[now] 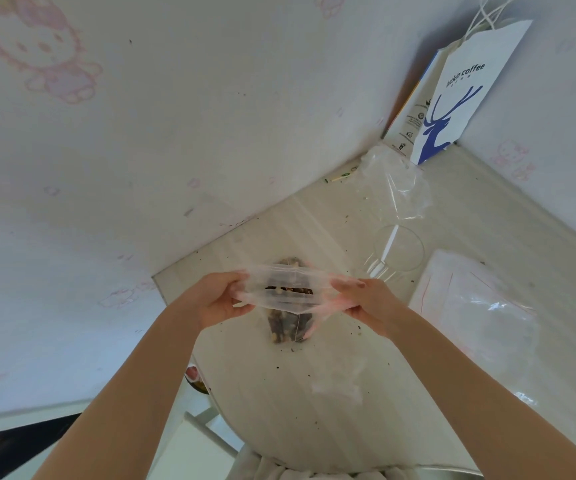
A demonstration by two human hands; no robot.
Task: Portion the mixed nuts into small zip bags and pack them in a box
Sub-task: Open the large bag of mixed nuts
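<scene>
The small zip bag [281, 299] hung above the worktop [314, 393], held between both hands. Its mouth was stretched sideways from left to right, and the mixed nuts [288, 329] sagged below. The left hand [222, 301] pinched one end of the zip strip and the right hand [366, 299] pinched the other, each equally near. Sealing would probably run along that sideways line.

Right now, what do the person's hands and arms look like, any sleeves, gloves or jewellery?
Both are bare: the left hand and the right hand show no gloves, rings or watch, and no sleeves are in view.
</scene>
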